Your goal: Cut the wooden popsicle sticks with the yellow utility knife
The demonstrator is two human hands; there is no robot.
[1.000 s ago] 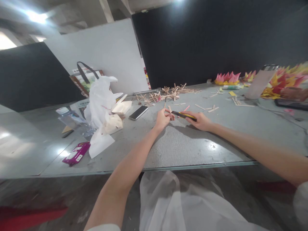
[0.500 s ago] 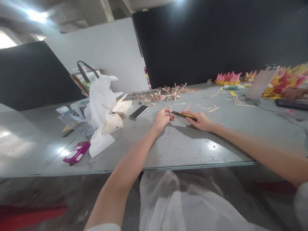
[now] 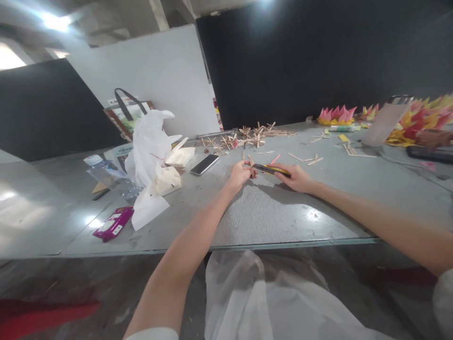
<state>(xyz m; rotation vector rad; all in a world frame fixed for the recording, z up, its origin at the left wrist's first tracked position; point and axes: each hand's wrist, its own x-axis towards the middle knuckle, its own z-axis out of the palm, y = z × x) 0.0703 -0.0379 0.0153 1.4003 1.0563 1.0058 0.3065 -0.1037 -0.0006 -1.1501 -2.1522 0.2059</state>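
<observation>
My left hand [image 3: 239, 174] is closed on crossed wooden craft sticks [image 3: 251, 159], low over the grey table. Wrapped around a black and yellow utility knife [image 3: 272, 169] is my right hand [image 3: 297, 179]. The knife's front end points left and meets the sticks at my left fingertips; whether the blade touches the wood is too small to tell. A red-and-white striped strip [image 3: 275, 159] lies just behind the knife. Beyond both hands is a heap of craft sticks [image 3: 253, 137], many of them crossed.
Left of my hands are a phone [image 3: 204, 165], a white plastic bag [image 3: 146, 146], a plastic bottle [image 3: 111, 177] and a purple packet [image 3: 113, 224]. Loose sticks, a tumbler [image 3: 387, 123] and pink-yellow paper flowers [image 3: 337, 114] stand to the right, near another person's hand [image 3: 434, 137].
Both hands keep nearly the same place and grip, with the knife still against the sticks. The whole view has shifted very slightly.
</observation>
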